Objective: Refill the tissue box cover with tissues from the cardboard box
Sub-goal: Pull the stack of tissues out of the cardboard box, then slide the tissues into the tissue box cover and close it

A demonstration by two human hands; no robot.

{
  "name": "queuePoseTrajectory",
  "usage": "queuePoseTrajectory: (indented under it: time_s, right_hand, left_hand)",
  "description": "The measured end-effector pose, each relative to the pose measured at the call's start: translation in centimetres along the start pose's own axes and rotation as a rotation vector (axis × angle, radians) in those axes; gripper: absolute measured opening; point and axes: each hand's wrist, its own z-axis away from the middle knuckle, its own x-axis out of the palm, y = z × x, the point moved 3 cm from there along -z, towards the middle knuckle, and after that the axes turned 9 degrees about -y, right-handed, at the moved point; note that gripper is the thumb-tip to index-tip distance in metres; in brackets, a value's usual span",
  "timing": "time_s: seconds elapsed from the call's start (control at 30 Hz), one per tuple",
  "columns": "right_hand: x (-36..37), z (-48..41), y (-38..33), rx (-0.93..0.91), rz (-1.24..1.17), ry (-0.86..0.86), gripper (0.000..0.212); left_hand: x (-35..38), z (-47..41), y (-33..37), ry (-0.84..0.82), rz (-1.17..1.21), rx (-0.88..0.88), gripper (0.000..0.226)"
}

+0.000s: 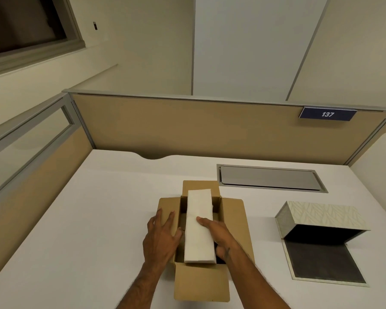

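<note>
Both bare forearms enter from the bottom edge of the frame and converge toward lower centre. The left hand [162, 235] lies palm down, fingers [170, 217] spread and extended flat, thumb angled inward to the right. The right hand [217, 235] sits just right of it, thumb stretched up-left, remaining fingers curled downward and partly hidden.
</note>
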Motion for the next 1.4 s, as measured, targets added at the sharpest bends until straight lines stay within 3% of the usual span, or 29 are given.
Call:
queuePoseTrajectory:
  time_s: [0.2, 0.33, 0.4, 0.43, 0.53, 0.7, 0.8, 0.97, 1.13, 1.27, 1.4]
  right_hand:
    - [1.0, 2.4, -2.7, -0.064, -0.117, -0.013, 0.036]
    - [1.6, 4.2, -5.1, -0.157, -0.222, -0.013, 0.042]
    - [1.6, 5.0, -6.2, -0.207, -0.267, 0.001, 0.043]
    - [1.5, 5.5, -6.8, -0.23, -0.288, 0.011, 0.043]
    - [1.2, 6.9, -8.1, -0.291, -0.352, 0.047, 0.041]
    - [0.6, 8.9, -8.9, -0.349, -0.422, 0.119, 0.04]
    - [-0.4, 10.1, -9.0, -0.362, -0.483, 0.173, 0.045]
    - [-3.3, 12.7, -8.8, -0.426, -0.538, 0.273, 0.043]
    - [-7.6, 15.5, -8.6, -0.483, -0.572, 0.354, 0.035]
    - [-12.7, 18.0, -8.8, -0.511, -0.576, 0.417, 0.056]
    - [-19.2, 20.5, -9.0, -0.555, -0.555, 0.494, 0.076]
  left_hand:
    - [0.1, -0.2, 0.1, -0.051, 0.016, 0.006, 0.071]
    - [-0.4, 0.0, 0.1, -0.094, -0.043, 0.029, 0.087]
    - [-1.8, 0.4, 0.7, -0.035, 0.004, 0.005, 0.106]
    - [-2.6, 0.6, 1.2, 0.015, 0.125, -0.017, 0.108]
    - [-4.6, 1.9, 3.5, 0.108, 0.721, -0.101, 0.086]
    - [-5.3, 6.5, 9.7, -0.206, 1.551, -0.088, 0.092]
    - [-5.6, 8.9, 13.0, -0.265, 1.791, -0.004, 0.076]
    - [-6.0, 11.1, 17.8, -0.31, 1.779, 0.023, 0.072]
    - [-5.1, 12.5, 21.9, -0.34, 1.591, 0.043, 0.066]
    - [-4.3, 13.7, 24.7, -0.399, 1.536, 0.042, 0.059]
    - [-3.7, 14.5, 27.0, -0.511, 1.489, 0.049, 0.074]
